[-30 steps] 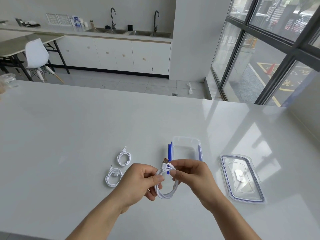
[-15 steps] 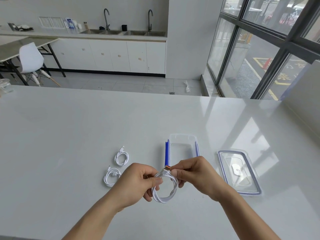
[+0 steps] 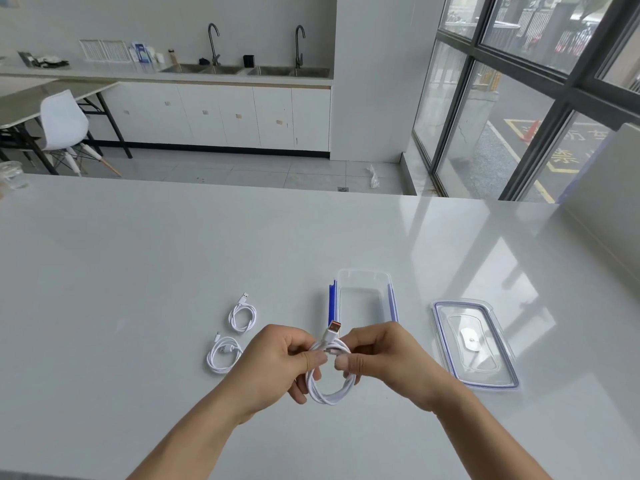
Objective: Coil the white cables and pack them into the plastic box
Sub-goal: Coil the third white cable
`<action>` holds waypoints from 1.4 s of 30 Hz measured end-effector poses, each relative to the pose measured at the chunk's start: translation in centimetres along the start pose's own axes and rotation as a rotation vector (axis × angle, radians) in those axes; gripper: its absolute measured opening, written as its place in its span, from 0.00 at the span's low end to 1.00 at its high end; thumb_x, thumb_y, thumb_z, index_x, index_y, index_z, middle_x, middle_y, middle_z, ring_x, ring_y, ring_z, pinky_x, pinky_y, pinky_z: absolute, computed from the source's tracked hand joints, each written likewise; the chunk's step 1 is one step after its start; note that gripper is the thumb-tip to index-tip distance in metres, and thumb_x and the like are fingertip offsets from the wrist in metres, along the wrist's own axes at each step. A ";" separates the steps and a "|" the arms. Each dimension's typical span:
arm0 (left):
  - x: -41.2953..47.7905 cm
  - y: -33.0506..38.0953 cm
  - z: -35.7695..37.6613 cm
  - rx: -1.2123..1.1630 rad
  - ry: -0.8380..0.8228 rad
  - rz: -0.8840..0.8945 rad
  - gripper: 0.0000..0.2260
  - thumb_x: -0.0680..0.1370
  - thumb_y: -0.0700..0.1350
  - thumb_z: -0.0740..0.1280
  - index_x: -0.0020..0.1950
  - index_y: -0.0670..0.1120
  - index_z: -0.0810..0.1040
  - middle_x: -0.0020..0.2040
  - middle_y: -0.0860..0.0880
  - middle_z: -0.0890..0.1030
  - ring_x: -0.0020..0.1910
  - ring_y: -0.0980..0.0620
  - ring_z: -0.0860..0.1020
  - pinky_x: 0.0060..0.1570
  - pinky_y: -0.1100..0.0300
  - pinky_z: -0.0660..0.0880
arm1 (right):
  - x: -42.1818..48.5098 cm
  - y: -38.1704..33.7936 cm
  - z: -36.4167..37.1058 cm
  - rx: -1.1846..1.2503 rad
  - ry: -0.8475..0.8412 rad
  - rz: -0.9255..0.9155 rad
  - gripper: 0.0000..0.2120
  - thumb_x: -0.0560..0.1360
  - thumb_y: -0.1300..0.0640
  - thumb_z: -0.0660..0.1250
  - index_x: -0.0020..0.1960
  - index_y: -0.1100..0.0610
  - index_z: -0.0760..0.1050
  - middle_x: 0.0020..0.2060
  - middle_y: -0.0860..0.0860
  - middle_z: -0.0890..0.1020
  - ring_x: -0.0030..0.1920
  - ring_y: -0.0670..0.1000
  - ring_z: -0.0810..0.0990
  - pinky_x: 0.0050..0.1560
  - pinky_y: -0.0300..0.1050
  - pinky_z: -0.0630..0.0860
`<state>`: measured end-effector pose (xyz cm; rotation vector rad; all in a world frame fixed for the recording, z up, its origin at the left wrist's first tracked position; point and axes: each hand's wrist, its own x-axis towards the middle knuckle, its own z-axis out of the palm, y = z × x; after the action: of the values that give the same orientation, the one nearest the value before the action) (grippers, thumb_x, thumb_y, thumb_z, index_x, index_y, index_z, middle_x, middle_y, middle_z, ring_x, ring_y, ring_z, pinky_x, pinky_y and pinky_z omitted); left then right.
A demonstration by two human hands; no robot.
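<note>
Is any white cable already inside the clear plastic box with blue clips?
No: the clear plastic box is empty; two coiled white cables lie left of it, and the left hand and right hand hold a third cable.

Left grip and right grip, both bare, short plain nails, on bare forearms.

**Two hands pinch together**

Both bare arms reach in from below. The left hand and right hand meet in the middle, thumbs close together, each pinching the top of the white cable.
</note>
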<state>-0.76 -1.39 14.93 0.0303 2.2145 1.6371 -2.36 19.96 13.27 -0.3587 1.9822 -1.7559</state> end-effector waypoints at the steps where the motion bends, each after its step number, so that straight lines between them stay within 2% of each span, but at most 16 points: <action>1: 0.0 0.1 0.1 -0.008 -0.002 -0.003 0.07 0.78 0.39 0.70 0.41 0.40 0.83 0.33 0.45 0.82 0.30 0.48 0.77 0.32 0.53 0.80 | 0.0 0.1 0.0 0.026 0.002 0.000 0.06 0.73 0.55 0.75 0.47 0.57 0.86 0.38 0.56 0.83 0.41 0.53 0.79 0.46 0.48 0.77; 6: 0.1 0.4 0.6 -0.039 0.017 -0.015 0.08 0.79 0.41 0.69 0.44 0.38 0.84 0.33 0.46 0.82 0.28 0.49 0.77 0.31 0.54 0.80 | 0.2 1.4 1.1 0.515 -0.033 0.059 0.08 0.74 0.62 0.71 0.48 0.66 0.82 0.38 0.57 0.82 0.37 0.51 0.78 0.43 0.43 0.75; 9: 0.1 0.2 0.7 -0.028 0.017 -0.057 0.09 0.79 0.42 0.69 0.43 0.39 0.84 0.33 0.45 0.82 0.28 0.49 0.77 0.31 0.54 0.80 | 0.2 2.2 2.0 0.616 0.024 0.057 0.13 0.75 0.63 0.71 0.58 0.67 0.77 0.40 0.62 0.81 0.37 0.55 0.79 0.43 0.46 0.77; 11: 0.1 0.0 0.8 -0.023 0.010 -0.084 0.10 0.79 0.43 0.68 0.41 0.40 0.83 0.33 0.45 0.81 0.29 0.49 0.77 0.31 0.54 0.80 | 0.1 2.5 2.5 0.552 0.093 0.013 0.14 0.78 0.64 0.68 0.62 0.64 0.73 0.40 0.63 0.81 0.38 0.58 0.79 0.43 0.48 0.77; 14: 0.1 -0.4 0.9 -0.003 0.016 -0.101 0.10 0.79 0.42 0.68 0.42 0.38 0.83 0.34 0.44 0.81 0.30 0.49 0.76 0.31 0.55 0.80 | -0.1 2.9 3.6 0.102 0.254 -0.099 0.05 0.82 0.61 0.63 0.57 0.57 0.72 0.36 0.56 0.83 0.36 0.54 0.80 0.42 0.46 0.77; 16: 0.0 -0.5 1.0 -0.015 0.011 -0.110 0.10 0.79 0.42 0.68 0.43 0.38 0.83 0.34 0.44 0.81 0.30 0.49 0.77 0.31 0.55 0.79 | -0.3 3.1 4.1 -0.041 0.282 -0.124 0.04 0.83 0.59 0.62 0.57 0.52 0.72 0.37 0.53 0.84 0.37 0.51 0.80 0.42 0.43 0.78; 18: -0.1 -0.6 1.1 -0.045 -0.004 -0.118 0.09 0.79 0.43 0.68 0.43 0.38 0.83 0.34 0.45 0.82 0.30 0.49 0.77 0.32 0.55 0.79 | -0.7 3.1 4.2 0.005 0.260 -0.103 0.06 0.83 0.58 0.63 0.59 0.52 0.73 0.39 0.54 0.85 0.39 0.52 0.81 0.44 0.44 0.78; 21: -0.2 -0.7 1.1 -0.094 -0.026 -0.121 0.09 0.80 0.43 0.68 0.44 0.38 0.83 0.35 0.44 0.82 0.31 0.48 0.78 0.33 0.55 0.79 | -1.1 3.1 3.7 0.077 0.220 -0.045 0.12 0.78 0.54 0.70 0.60 0.49 0.75 0.43 0.57 0.86 0.42 0.53 0.82 0.48 0.51 0.79; 24: -0.1 -0.8 1.1 -0.129 -0.027 -0.122 0.09 0.80 0.43 0.68 0.43 0.40 0.83 0.37 0.43 0.83 0.32 0.47 0.78 0.34 0.54 0.79 | -1.3 3.2 3.1 0.140 0.216 0.012 0.17 0.73 0.55 0.73 0.61 0.50 0.76 0.47 0.61 0.85 0.44 0.55 0.83 0.54 0.57 0.80; 26: -0.1 -0.7 1.1 -0.153 -0.020 -0.123 0.09 0.80 0.43 0.68 0.42 0.41 0.83 0.36 0.43 0.82 0.33 0.46 0.78 0.34 0.54 0.79 | -1.4 3.3 2.7 0.159 0.239 0.027 0.17 0.74 0.57 0.73 0.61 0.52 0.77 0.49 0.61 0.85 0.45 0.58 0.83 0.52 0.56 0.81; 28: 0.0 -0.8 1.1 -0.163 -0.009 -0.126 0.08 0.80 0.42 0.68 0.43 0.40 0.83 0.36 0.43 0.82 0.32 0.46 0.78 0.34 0.54 0.79 | -1.5 3.2 2.5 0.170 0.285 0.038 0.12 0.75 0.57 0.73 0.59 0.55 0.80 0.47 0.61 0.85 0.43 0.57 0.83 0.45 0.50 0.82; 31: 0.2 -1.0 0.9 -0.165 0.001 -0.135 0.08 0.79 0.42 0.68 0.45 0.38 0.83 0.36 0.43 0.82 0.32 0.47 0.78 0.33 0.54 0.79 | -1.5 3.4 2.2 0.220 0.338 0.063 0.05 0.77 0.60 0.71 0.49 0.62 0.84 0.37 0.57 0.84 0.36 0.52 0.79 0.38 0.43 0.77; 34: 0.2 -1.1 0.9 -0.169 0.002 -0.142 0.08 0.79 0.42 0.68 0.45 0.38 0.83 0.36 0.43 0.82 0.32 0.47 0.78 0.34 0.53 0.79 | -1.4 3.5 2.2 0.301 0.330 0.102 0.07 0.76 0.61 0.72 0.45 0.65 0.84 0.32 0.57 0.81 0.34 0.53 0.76 0.35 0.43 0.74; 42: 0.4 -1.3 0.5 -0.192 0.002 -0.143 0.08 0.79 0.43 0.69 0.46 0.39 0.84 0.36 0.44 0.82 0.33 0.47 0.78 0.35 0.53 0.79 | -0.4 3.5 2.5 0.401 0.316 0.158 0.11 0.75 0.62 0.72 0.43 0.72 0.79 0.32 0.59 0.76 0.31 0.53 0.71 0.34 0.43 0.70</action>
<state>-0.69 -1.23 13.53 -0.1776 2.0010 1.7608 -0.33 18.51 9.75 0.2145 1.7322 -2.1432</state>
